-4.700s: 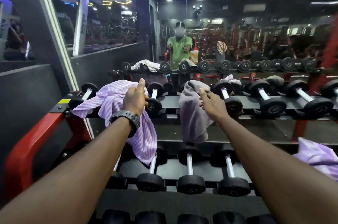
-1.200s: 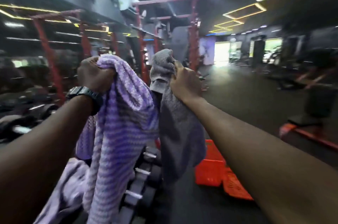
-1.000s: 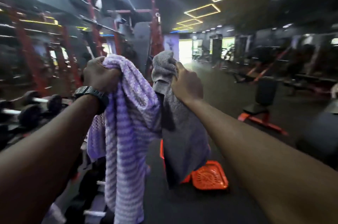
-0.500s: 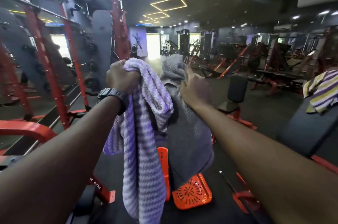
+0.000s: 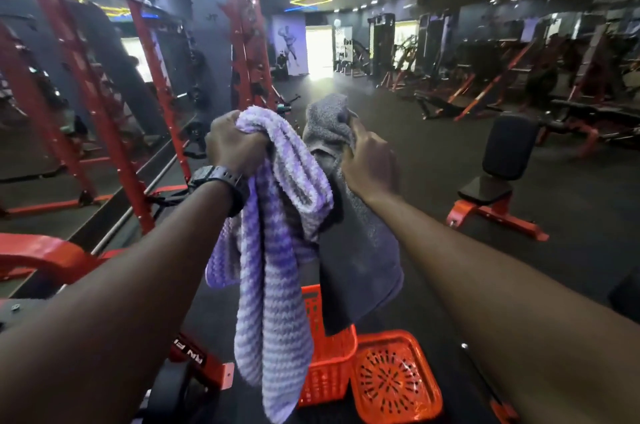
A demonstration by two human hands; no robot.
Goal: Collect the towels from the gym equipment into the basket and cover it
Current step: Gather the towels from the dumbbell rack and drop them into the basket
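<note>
My left hand [image 5: 235, 146] grips the top of a purple striped towel [image 5: 273, 271], which hangs down long in front of me. Beside it my right hand [image 5: 369, 165] holds a grey towel [image 5: 360, 250] by its upper end, and that one also hangs free. On the dark floor beneath both towels stands an orange plastic basket [image 5: 329, 364], partly hidden behind them. Its orange perforated lid [image 5: 394, 378] lies flat on the floor at the basket's right side.
A red power rack [image 5: 145, 132] with a barbell runs along my left. A red frame end [image 5: 38, 253] sits low on the left, near my forearm. To the right stands a black and orange bench [image 5: 498, 181]. More machines fill the far right.
I have turned from the dumbbell rack to the open gym floor, carrying both towels. Over the last second the basket and lid have come closer, now under the towels.
</note>
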